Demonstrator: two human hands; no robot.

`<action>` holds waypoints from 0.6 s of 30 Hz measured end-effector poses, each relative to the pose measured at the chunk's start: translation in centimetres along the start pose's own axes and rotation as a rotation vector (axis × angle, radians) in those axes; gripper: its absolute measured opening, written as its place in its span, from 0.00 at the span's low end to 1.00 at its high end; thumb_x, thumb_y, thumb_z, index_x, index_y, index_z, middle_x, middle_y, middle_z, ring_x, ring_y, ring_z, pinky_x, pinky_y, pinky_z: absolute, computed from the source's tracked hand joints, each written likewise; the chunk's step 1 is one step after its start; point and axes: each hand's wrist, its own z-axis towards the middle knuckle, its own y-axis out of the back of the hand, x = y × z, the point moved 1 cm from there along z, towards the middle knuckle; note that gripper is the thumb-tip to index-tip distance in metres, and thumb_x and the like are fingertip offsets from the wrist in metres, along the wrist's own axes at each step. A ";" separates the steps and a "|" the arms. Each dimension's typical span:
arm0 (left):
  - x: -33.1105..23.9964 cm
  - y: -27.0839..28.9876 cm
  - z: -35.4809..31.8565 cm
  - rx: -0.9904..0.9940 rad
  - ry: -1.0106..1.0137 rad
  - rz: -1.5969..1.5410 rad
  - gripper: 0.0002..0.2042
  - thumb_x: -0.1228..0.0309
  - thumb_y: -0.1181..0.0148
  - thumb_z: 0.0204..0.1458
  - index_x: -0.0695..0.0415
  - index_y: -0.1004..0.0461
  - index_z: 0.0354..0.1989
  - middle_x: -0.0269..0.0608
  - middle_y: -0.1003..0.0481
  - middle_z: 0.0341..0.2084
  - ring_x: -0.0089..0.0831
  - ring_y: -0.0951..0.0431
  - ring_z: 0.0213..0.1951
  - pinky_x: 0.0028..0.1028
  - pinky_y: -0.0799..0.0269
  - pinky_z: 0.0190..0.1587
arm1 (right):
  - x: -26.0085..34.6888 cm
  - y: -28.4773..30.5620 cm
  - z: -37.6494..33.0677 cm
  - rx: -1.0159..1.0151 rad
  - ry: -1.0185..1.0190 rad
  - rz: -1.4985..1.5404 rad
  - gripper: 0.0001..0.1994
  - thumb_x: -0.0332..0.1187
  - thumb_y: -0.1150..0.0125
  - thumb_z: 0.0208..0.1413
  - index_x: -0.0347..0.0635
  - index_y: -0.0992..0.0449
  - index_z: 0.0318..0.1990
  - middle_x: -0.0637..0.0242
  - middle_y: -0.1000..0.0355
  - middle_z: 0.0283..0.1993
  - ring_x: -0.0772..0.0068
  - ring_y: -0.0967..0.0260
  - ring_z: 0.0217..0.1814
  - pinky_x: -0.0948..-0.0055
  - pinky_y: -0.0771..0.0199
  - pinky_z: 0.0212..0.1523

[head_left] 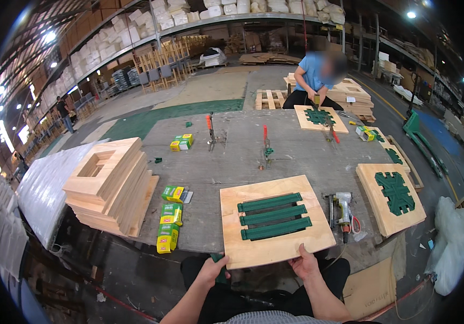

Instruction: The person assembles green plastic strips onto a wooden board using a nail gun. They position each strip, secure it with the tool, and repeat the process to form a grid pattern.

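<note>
A square plywood panel (232, 210) lies before me at the table's near edge. Across its central opening run three green webbing straps (273, 218), side by side. My right hand (304, 263) grips the panel's near edge, thumb on top and fingers underneath. At the near left corner my left hand (210, 271) is closed on a dark green webbing strap (219, 258), part of which hangs below the fingers. Right of the panel rests a staple gun (343, 210), with red-handled scissors (355, 224) beside it.
Frames with square openings are stacked (105, 189) at left, near yellow-green boxes (171, 213). Toggle clamps (266, 146) stand mid-table. At right lie panels with woven green webbing (395, 193). Across the table a co-worker in blue (310, 70) works on another panel (302, 116).
</note>
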 end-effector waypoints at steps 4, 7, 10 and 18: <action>2.3 0.4 -1.7 -0.056 -0.076 0.233 0.23 0.71 0.38 0.62 0.63 0.31 0.64 0.43 0.20 0.42 0.29 0.20 0.28 0.28 0.22 0.29 | -2.9 0.0 -1.3 -0.029 -0.232 -0.080 0.19 0.46 0.43 0.70 0.50 0.30 0.61 0.65 0.23 0.50 0.64 0.23 0.49 0.58 0.21 0.46; 3.2 -0.2 -1.8 -0.164 -0.130 0.622 0.36 0.73 0.33 0.57 0.65 0.45 0.72 0.49 0.20 0.47 0.34 0.17 0.37 0.30 0.20 0.37 | -2.8 1.3 -1.5 -0.078 -0.321 -0.253 0.18 0.48 0.42 0.69 0.48 0.28 0.57 0.63 0.23 0.43 0.64 0.22 0.42 0.59 0.20 0.43; 3.2 -1.1 -1.6 -0.291 -0.317 0.881 0.45 0.72 0.30 0.55 0.67 0.54 0.76 0.56 0.23 0.55 0.41 0.19 0.50 0.32 0.23 0.50 | -2.7 1.8 -1.3 -0.073 -0.325 -0.224 0.18 0.50 0.42 0.69 0.46 0.27 0.53 0.63 0.23 0.40 0.64 0.22 0.38 0.59 0.20 0.42; 1.8 -1.0 0.5 -0.253 -0.424 0.910 0.46 0.70 0.30 0.54 0.68 0.55 0.76 0.62 0.29 0.63 0.48 0.27 0.64 0.34 0.31 0.63 | -2.3 0.8 -0.3 -0.118 -0.300 -0.266 0.20 0.53 0.43 0.68 0.45 0.26 0.50 0.66 0.25 0.37 0.65 0.23 0.38 0.60 0.21 0.42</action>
